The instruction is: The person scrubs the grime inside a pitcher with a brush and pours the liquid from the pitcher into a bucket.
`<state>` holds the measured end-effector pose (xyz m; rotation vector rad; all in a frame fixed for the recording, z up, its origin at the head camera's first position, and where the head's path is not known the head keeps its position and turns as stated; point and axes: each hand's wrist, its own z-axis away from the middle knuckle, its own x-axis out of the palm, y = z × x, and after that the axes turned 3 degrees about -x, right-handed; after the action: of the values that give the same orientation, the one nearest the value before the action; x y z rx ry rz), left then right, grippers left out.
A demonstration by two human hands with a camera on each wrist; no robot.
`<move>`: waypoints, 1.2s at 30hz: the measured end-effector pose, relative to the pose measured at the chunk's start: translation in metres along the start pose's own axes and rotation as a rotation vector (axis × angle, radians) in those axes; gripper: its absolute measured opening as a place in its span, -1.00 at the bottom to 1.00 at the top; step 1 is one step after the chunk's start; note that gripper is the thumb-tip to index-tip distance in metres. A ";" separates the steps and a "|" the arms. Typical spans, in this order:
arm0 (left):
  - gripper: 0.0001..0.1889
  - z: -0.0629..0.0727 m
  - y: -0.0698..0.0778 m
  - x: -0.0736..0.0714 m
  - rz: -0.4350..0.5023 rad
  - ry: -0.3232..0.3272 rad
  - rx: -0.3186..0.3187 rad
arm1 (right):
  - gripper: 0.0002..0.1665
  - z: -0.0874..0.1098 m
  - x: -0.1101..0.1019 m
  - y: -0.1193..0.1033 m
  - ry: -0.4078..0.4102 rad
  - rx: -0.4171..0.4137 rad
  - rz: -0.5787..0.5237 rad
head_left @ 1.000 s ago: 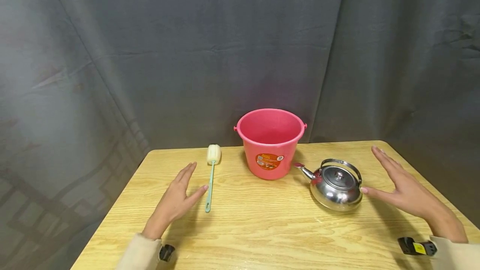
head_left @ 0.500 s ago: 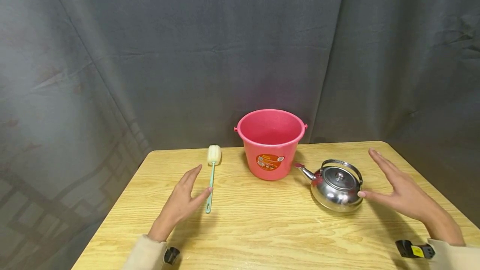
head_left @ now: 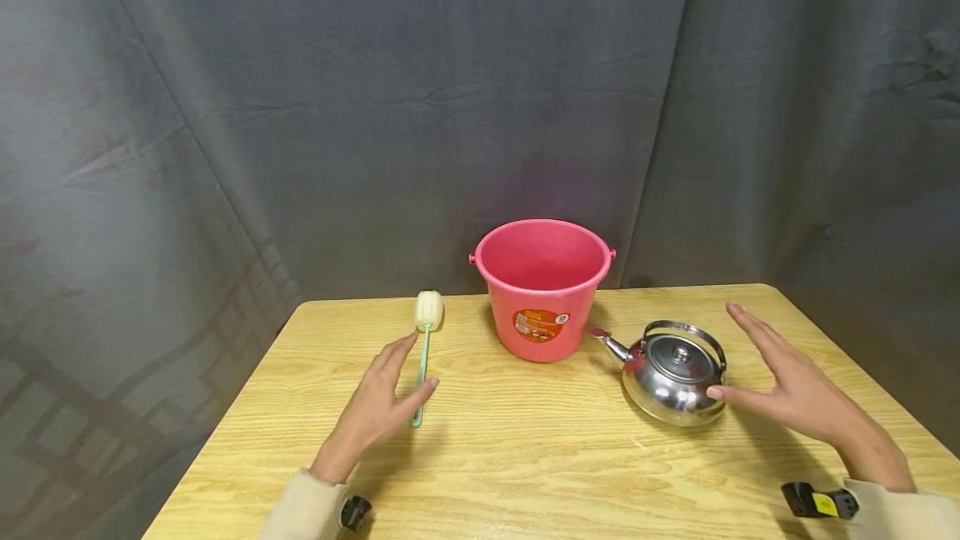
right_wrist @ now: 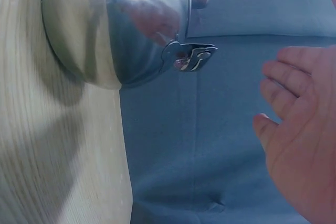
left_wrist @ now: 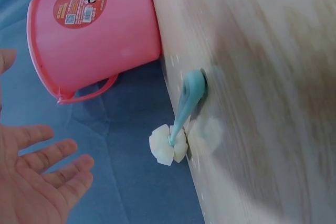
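My left hand (head_left: 377, 407), fingers spread and holding nothing, hovers over the table beside a sponge bottle brush (head_left: 428, 313) with a pale green handle. In the left wrist view the brush handle (left_wrist: 190, 95) lies on the tabletop, apart from the palm. On the right, a shiny steel kettle (head_left: 671, 382) stands with its handle raised and its red-tipped spout toward the left. My right hand (head_left: 798, 394) is held just right of it, fingers extended, thumb overlapping the kettle's side in the head view. The right wrist view shows a gap between the fingers and the kettle (right_wrist: 142, 30).
A pink bucket (head_left: 543, 327) with an orange label stands upright at the back middle, between brush and kettle. The light wooden table (head_left: 525, 457) ends at a dark grey curtain (head_left: 450, 107) behind and at both sides.
Both hands have drifted inward: the left one rightward, over the brush handle in the head view, the right one leftward toward the kettle. Brush, bucket and kettle stay put.
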<state>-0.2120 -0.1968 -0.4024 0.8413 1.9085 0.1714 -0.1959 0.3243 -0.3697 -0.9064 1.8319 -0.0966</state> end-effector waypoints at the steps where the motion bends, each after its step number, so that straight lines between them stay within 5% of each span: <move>1: -0.25 0.000 0.000 0.001 0.001 -0.005 -0.002 | 0.34 0.000 0.000 0.000 -0.003 0.001 0.003; 14: -0.26 0.000 0.003 0.008 0.021 -0.029 0.022 | 0.35 -0.003 0.012 -0.001 -0.042 -0.007 -0.004; 36: -0.24 0.004 0.017 0.023 0.053 -0.097 -0.049 | 0.39 -0.003 0.023 0.006 -0.084 0.042 0.001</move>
<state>-0.2063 -0.1704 -0.4139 0.8529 1.7861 0.2053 -0.2053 0.3129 -0.3888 -0.8681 1.7466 -0.0945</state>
